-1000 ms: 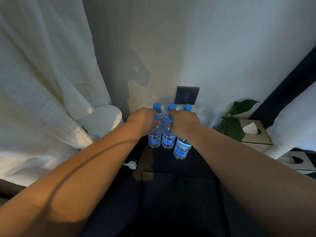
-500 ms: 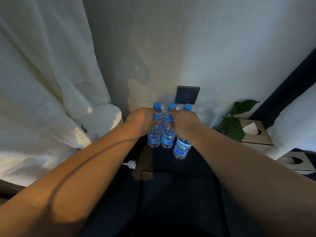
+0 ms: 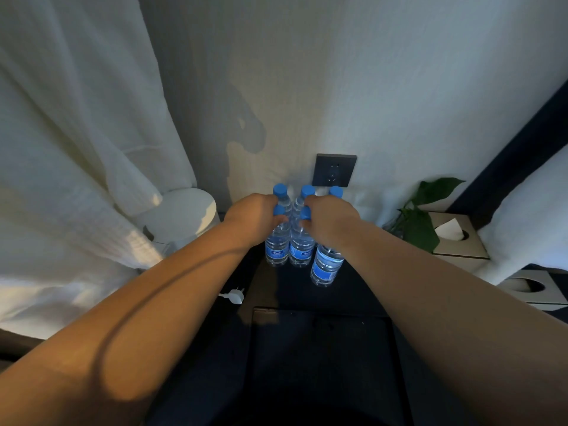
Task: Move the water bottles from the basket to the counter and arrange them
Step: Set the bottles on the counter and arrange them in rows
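Several clear water bottles with blue caps and blue labels stand upright in a tight cluster on the dark counter [image 3: 362, 290] against the wall. My left hand [image 3: 252, 219] grips the front left bottle [image 3: 276, 247] near its neck. My right hand [image 3: 332, 222] is closed around the front middle bottle [image 3: 299, 249] near its cap. A third front bottle [image 3: 325, 269] stands under my right wrist. Three more caps [image 3: 307, 190] show behind, at the wall. A dark, box-like basket [image 3: 322, 348] lies below my arms, its inside too dark to read.
A black wall socket [image 3: 335, 170] sits just behind the bottles. A green plant [image 3: 421, 222] and a tissue box [image 3: 455, 238] stand to the right. On the left are a white round lamp [image 3: 181, 216], curtains, and a white plug [image 3: 233, 296].
Hardly anything has moved; both hands stay closed on the front bottles, and the view has shifted very slightly.
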`<control>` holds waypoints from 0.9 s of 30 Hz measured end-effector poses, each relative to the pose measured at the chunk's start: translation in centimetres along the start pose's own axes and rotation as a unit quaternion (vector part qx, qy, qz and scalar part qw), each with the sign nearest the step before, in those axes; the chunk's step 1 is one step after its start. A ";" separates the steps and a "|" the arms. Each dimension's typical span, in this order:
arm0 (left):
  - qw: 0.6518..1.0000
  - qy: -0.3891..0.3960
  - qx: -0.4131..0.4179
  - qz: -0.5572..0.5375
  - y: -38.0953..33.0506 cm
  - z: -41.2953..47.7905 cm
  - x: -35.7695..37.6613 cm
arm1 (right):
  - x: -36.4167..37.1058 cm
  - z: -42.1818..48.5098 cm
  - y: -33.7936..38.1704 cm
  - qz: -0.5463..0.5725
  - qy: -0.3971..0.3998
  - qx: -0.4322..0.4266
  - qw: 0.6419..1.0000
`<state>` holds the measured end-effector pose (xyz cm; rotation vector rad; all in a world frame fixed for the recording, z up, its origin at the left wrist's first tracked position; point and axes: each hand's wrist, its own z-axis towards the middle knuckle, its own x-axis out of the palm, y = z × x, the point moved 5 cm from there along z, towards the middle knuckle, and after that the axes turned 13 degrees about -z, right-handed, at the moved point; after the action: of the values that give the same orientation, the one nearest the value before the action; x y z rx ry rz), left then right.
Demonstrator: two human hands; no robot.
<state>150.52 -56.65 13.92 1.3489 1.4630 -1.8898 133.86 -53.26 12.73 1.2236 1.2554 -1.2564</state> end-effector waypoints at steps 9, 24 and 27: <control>1.000 0.006 0.005 0.001 -0.1 0.0 -0.1 | 0.5 -0.2 -0.1 0.011 -0.025 0.012 1.000; 1.000 0.009 0.021 -0.005 -0.4 0.0 -0.4 | 0.8 0.0 -0.3 0.024 -0.021 0.003 1.000; 1.000 0.002 0.024 0.004 -0.2 0.0 -0.3 | 0.9 0.0 -0.4 0.026 -0.019 0.003 0.999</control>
<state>150.49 -56.70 14.31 1.3794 1.4200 -1.9296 133.39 -53.26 11.88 1.2240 1.1856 -1.2411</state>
